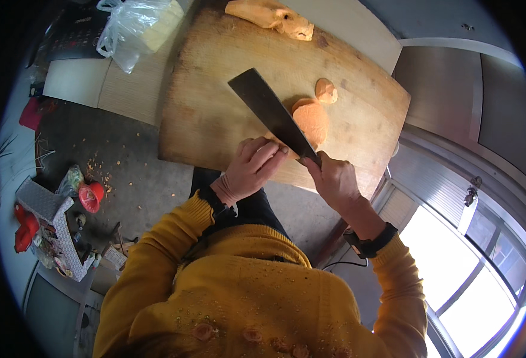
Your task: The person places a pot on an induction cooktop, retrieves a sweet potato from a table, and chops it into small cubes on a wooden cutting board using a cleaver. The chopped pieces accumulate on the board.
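Note:
My right hand [334, 179] grips the handle of a kitchen cleaver [274, 114], its dark blade reaching up and left over the wooden cutting board [209, 98]. My left hand [256, 168] rests its bent fingers on an orange root vegetable piece [271, 138], likely sweet potato, mostly hidden by the fingers and blade. Cut orange slices [311, 123] lie overlapping just right of the blade. A smaller end piece [326, 91] lies above them. At the board's far edge sits a larger peeled, knobbly orange root [269, 18].
Left of the board, a clear plastic bag [140, 31] with pale yellow contents lies on the counter [131, 91]. On the floor at left are scattered peel bits, a red bowl-like item [91, 197] and a patterned box [61, 223]. Windows stand at the lower right.

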### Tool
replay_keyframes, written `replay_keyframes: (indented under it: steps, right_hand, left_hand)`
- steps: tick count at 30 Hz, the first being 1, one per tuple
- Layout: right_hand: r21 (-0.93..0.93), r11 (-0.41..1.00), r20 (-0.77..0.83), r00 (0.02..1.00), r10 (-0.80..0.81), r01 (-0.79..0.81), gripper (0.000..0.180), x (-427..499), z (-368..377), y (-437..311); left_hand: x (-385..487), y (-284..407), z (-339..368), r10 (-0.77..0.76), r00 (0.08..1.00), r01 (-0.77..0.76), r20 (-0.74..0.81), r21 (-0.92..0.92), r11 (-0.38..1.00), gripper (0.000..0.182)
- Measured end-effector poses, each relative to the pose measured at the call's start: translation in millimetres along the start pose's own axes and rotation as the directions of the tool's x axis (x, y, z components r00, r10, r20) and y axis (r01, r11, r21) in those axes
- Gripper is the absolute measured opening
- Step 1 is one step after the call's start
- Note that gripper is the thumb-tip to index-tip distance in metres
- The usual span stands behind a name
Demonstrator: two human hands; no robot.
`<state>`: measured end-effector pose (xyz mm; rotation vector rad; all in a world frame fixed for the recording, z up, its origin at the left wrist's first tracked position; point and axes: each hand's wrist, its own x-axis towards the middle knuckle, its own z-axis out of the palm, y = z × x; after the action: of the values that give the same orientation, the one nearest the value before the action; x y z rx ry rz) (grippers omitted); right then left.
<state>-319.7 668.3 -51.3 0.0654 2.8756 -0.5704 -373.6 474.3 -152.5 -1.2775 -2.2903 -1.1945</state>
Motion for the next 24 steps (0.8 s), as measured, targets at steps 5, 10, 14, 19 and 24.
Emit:
replay_keyframes:
  steps: [5,10,14,19,24]
  right_hand:
    - [-0.075,0.997,0.057,0.998,0.012,-0.008,0.028,-17.8,-64.8,-18.6]
    - [-0.1,0.994,0.188,0.98,0.063,-0.045,0.026,-42.8,-109.2,-41.0]
    - [-0.13,0.991,0.245,0.967,0.068,-0.037,0.024,-44.3,-115.3,-42.7]
    - [-0.145,0.988,0.321,0.942,0.103,-0.058,0.019,-39.9,-115.5,-39.5]
    - [-0.151,0.983,0.361,0.92,0.149,-0.1,0.024,-30.7,-107.2,-41.2]
  left_hand:
    - [-1.4,-0.9,2.1,-0.039,0.999,0.039,0.007,-0.02,0.999,0.034]
    - [-1.6,-0.5,7.8,-0.032,0.997,0.029,-0.069,-0.046,0.999,0.041]
    - [-2.7,-0.8,5.0,-0.021,0.999,0.019,-0.035,-0.044,0.999,0.04]
    - [-6.4,-2.0,2.9,-0.023,1.0,0.023,0.01,-0.015,1.0,0.04]
    - [-8.1,-2.7,6.0,-0.045,0.999,0.045,-0.018,-0.019,0.999,0.038]
